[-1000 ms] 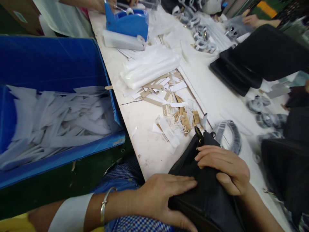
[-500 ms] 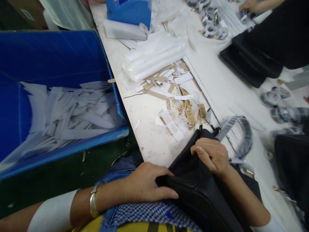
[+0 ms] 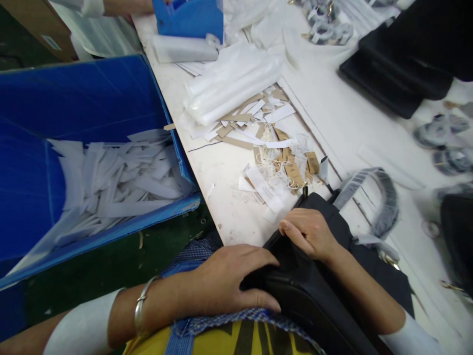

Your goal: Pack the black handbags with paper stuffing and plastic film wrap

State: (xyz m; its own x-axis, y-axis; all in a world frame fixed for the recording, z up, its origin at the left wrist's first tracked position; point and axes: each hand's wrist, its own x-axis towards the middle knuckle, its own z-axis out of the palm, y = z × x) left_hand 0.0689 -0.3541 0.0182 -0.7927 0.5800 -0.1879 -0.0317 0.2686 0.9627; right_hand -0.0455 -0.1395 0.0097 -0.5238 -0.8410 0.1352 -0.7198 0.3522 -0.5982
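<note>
A black bag (image 3: 310, 291) lies at the table's near edge against my body, its mouth turned toward me. My left hand (image 3: 240, 278) grips the near rim of the bag, thumb below and fingers over the top. On the opening's far side, my right hand (image 3: 308, 234) is closed on the bag's edge, fingers curled. A handle wrapped in clear plastic (image 3: 388, 202) loops up from the bag's right side. By the zip end hangs a small tag (image 3: 323, 170). The bag's inside is mostly dark and hidden.
Paper strips and brown tags with strings (image 3: 291, 170) litter the white table (image 3: 236, 217). Behind them lie plastic sleeves (image 3: 232, 84) and a blue holder (image 3: 188, 19). A blue bin (image 3: 103, 93) of white strips stands left. Black bags (image 3: 391, 69) and wrapped straps (image 3: 439, 130) are to the right.
My right hand has shifted slightly left along the bag's edge, and my left hand slightly right. A co-worker's arm now shows at the top left; the hand at the top right is gone from view.
</note>
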